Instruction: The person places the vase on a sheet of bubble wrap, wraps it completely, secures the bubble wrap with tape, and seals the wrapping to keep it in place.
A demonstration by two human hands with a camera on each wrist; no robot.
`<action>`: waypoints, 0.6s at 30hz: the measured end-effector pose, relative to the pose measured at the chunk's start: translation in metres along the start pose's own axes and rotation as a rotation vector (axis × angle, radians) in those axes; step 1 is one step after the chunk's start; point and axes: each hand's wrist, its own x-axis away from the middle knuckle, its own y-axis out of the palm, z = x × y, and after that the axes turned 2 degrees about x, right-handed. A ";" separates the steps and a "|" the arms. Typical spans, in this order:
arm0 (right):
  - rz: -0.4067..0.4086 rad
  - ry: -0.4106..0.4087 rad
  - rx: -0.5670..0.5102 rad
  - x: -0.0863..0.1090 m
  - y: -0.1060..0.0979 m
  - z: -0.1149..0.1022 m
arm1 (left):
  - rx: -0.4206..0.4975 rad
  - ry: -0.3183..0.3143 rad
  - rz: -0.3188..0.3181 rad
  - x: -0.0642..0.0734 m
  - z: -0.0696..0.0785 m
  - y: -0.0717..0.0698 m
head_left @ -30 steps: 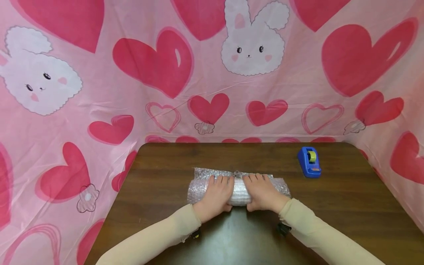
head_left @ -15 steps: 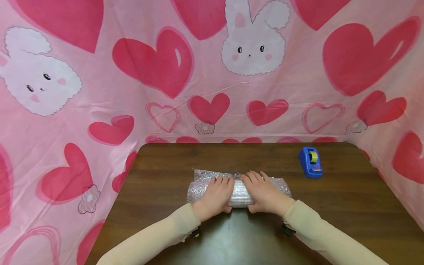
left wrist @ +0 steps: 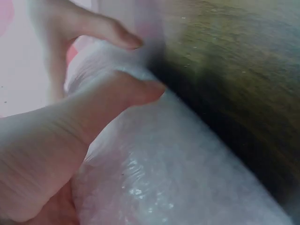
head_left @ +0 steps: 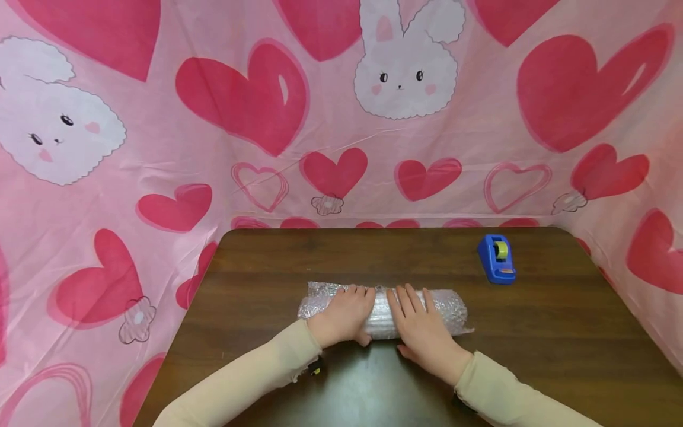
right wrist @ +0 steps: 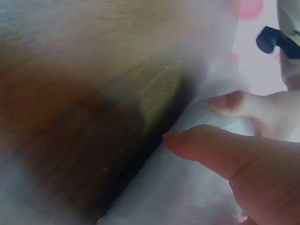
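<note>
Right hand (head_left: 424, 332) now lies with straighter fingers across the bubble-wrap roll (head_left: 381, 319), thumb contact unclear through blur, while the left hand (head_left: 344, 315) grips the roll on the table (head_left: 256, 279) and less loose wrap (head_left: 320, 288) shows behind, suggesting further winding.

I cannot view the bubble-wrap roll (head_left: 381, 319) beneath the left hand (head_left: 345, 314) or right hand (head_left: 423, 333). Left sleeve (head_left: 248, 373): cut off, 7 o'clock. Right wrist view: table (right wrist: 61, 103) blurred.
</note>
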 end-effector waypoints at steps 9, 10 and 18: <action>0.144 -0.007 0.057 0.001 0.019 -0.001 | 0.117 0.012 -0.143 -0.002 -0.006 -0.009; 0.164 -0.011 0.055 0.001 0.020 0.000 | 0.119 0.011 -0.141 -0.003 -0.007 -0.009; 0.149 -0.027 -0.003 -0.006 0.021 0.007 | 0.149 -0.046 -0.110 -0.002 -0.009 -0.006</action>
